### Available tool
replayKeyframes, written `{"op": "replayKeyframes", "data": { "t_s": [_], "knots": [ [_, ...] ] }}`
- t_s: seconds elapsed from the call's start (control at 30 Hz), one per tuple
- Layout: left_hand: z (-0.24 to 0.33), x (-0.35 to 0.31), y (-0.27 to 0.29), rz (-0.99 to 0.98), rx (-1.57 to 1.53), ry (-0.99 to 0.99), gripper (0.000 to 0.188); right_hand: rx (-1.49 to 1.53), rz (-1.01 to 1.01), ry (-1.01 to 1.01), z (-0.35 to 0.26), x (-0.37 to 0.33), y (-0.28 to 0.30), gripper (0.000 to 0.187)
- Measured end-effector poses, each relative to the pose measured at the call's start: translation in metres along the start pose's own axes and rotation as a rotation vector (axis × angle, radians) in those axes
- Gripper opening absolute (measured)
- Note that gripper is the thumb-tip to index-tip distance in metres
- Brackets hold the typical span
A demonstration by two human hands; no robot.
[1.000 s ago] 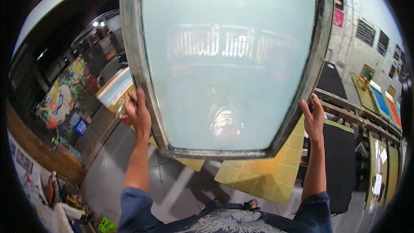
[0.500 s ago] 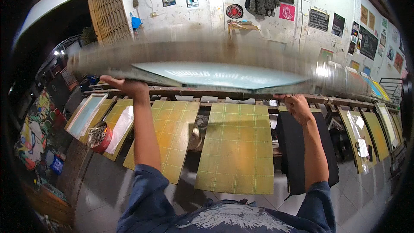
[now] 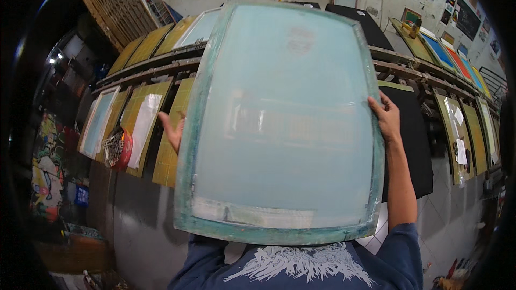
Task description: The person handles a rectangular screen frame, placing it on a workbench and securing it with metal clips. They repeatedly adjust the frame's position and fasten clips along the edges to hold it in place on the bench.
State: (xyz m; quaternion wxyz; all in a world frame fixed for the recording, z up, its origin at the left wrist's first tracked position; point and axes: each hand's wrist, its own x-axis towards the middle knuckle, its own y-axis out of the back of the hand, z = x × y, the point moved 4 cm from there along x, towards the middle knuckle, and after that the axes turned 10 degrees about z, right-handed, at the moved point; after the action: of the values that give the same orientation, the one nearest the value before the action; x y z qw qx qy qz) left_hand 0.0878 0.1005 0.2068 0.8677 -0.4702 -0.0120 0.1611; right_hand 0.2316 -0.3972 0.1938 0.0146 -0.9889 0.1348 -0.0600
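A large screen-printing frame (image 3: 280, 134) with pale blue mesh and green-stained borders is held up between my hands, its face toward me. A faint darker smudge shows near its upper middle, and a whitish strip runs along the lower mesh. My right hand (image 3: 388, 118) grips its right border, with fingertips on the front. At the left edge, my left hand (image 3: 173, 133) supports the frame from the side and behind. Its outer digits stick out away from the border, while the rest of the hand and the left forearm are hidden by the frame.
Long wooden rails (image 3: 408, 72) cross behind the frame, carrying yellow-green printing boards (image 3: 144, 110). Black fabric (image 3: 411, 129) covers a board beside my right forearm. A red tub (image 3: 124, 149) of small metal-looking pieces hangs at the left. A smaller white-edged screen (image 3: 101, 118) rests farther left.
The screen-printing frame was nearly edge-on, blurred and above the rails; now it is tipped upright and nearer, its mesh facing me. My view has dipped downward.
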Motion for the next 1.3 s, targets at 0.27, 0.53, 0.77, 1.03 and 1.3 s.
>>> {"op": "replayKeyframes", "data": {
  "t_s": [0.27,0.53,0.77,1.03,1.3],
  "knots": [
    [-0.016,-0.032,-0.022,0.115,0.494,-0.041,0.052,-0.162,0.039,0.036,-0.008,0.016,0.022,0.052],
    [-0.015,-0.031,-0.002,0.337,0.573,0.059,0.036,-0.461,-0.043,-0.021,-0.016,0.03,0.024,0.06],
    [-0.022,-0.031,0.005,0.24,0.486,0.145,0.036,-0.519,-0.086,0.004,0.004,0.039,0.025,0.059],
    [-0.021,-0.037,0.016,0.268,0.476,0.097,0.038,-0.394,-0.086,0.018,0.002,0.026,0.016,0.058],
    [-0.024,-0.031,0.022,0.297,0.616,0.076,0.041,-0.321,-0.068,0.085,0.008,0.022,0.015,0.053]
  ]
}}
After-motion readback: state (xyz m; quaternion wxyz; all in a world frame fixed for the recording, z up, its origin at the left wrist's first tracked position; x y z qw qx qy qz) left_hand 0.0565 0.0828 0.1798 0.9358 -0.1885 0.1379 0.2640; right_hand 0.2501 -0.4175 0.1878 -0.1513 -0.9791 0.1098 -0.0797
